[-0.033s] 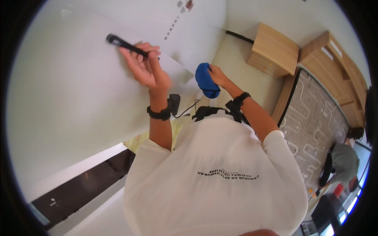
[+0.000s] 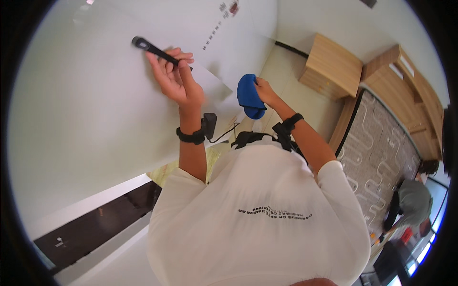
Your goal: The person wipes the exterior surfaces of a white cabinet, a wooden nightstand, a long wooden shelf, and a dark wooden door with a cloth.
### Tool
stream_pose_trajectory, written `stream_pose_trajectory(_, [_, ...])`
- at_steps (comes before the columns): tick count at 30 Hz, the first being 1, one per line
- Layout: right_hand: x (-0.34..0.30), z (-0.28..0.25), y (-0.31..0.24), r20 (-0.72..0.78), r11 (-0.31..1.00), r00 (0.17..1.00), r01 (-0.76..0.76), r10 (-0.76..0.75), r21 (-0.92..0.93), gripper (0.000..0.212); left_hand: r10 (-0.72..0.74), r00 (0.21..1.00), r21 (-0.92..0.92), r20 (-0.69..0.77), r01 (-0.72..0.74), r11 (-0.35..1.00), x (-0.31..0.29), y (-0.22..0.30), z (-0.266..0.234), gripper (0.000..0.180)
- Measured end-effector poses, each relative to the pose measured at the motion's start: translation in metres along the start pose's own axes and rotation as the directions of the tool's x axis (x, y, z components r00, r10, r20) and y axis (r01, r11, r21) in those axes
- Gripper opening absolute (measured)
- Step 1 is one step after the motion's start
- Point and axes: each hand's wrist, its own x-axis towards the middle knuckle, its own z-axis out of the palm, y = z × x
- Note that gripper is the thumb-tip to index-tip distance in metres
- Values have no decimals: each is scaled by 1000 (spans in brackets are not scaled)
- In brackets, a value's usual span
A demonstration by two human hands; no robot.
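My left hand is raised in front of a white wall surface, its thumb and fingers closed on a slim black tool. One end of that tool is wider and rounded and points up to the left; its exact kind I cannot make out. A folded blue cloth hangs from my right hand, pinched at its right edge. It is held out lower, near the corner of the white surface. Both wrists wear black bands, and a cable runs from the left one.
On the white wall are a row of small dark marks and a reddish figure. At right stand a wooden cabinet, a wooden shelf unit and a grey patterned mattress. Another person bends over at far right.
The whole view has shifted slightly. My left hand and the black tool sit almost the same against the wall; both hands keep their hold.
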Motion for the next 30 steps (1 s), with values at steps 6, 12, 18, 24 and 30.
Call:
stream_pose_trajectory(6, [47, -5, -87, -204, 918, 964, 233, -173, 321, 33, -59, 998, 13, 21, 59, 998, 16, -38, -29, 60])
stream_pose_trajectory(12, [69, 12, -184, -303, 810, 797, 575, -522, 116, 42, -45, 999, -22, 9, 46, 999, 17, -48, -31, 56])
stream_pose_trajectory(18, [66, 74, -224, -224, 701, 664, 681, -713, -212, 46, -164, 986, 1, -6, 164, 986, 9, -42, -42, 54])
stream_pose_trajectory(24, [123, 61, -145, -356, 771, 684, 542, -636, -336, 36, 158, 987, 455, -39, -123, 882, -70, -17, -34, 31])
stream_pose_trajectory(30, [157, 41, -113, -360, 972, 910, 232, -204, 37, 32, -499, 769, 13, 399, 539, 842, -70, -41, -18, 17])
